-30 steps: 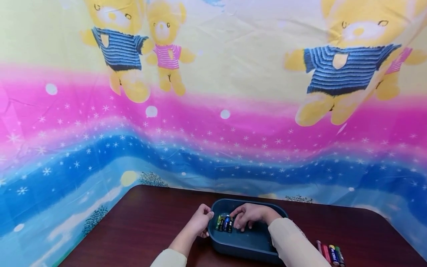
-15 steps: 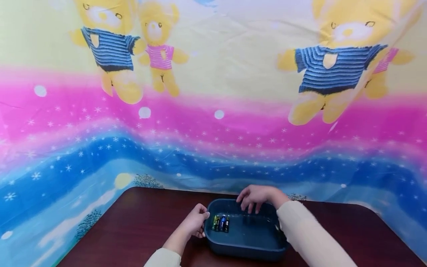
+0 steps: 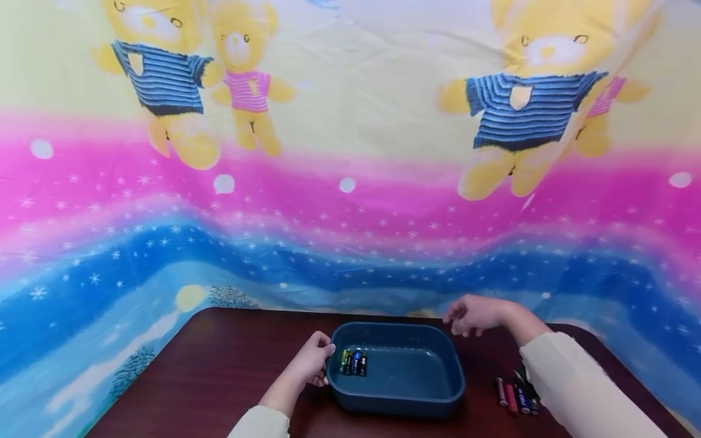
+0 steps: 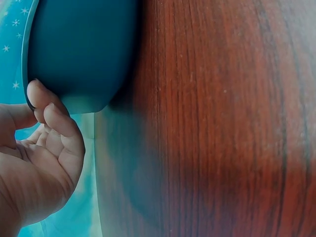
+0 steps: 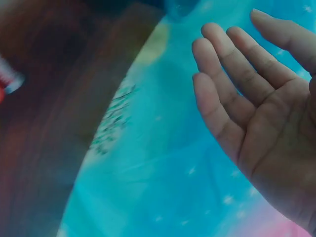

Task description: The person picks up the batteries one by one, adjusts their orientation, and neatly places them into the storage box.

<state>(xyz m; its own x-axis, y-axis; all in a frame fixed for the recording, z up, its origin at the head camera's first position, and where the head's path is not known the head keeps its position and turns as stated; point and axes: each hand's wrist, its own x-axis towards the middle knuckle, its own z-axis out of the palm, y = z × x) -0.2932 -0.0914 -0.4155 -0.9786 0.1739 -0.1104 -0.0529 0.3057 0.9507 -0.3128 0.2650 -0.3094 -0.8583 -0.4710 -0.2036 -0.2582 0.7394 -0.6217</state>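
Note:
My left hand grips the left end of a dark blue-grey rectangular tub, its thumb and fingers pinching the rim. In the left wrist view the fingertips press on the tub's outer wall. Several batteries, green, black and blue, lie side by side at the left end inside the tub. Beyond the tub's back right corner my right hand is raised over the table, holding nothing. Its fingers look relaxed and slightly bent in the right wrist view, with the palm bare.
Right of the tub, more batteries in red, blue and black lie in a row on the dark wood table, partly behind the right sleeve. A cloth printed with bears hangs behind the table's back edge.
My right hand has come up out of the tub, away from the batteries inside, and moved right past the rim. The left hand keeps its hold. The head view has turned slightly right.

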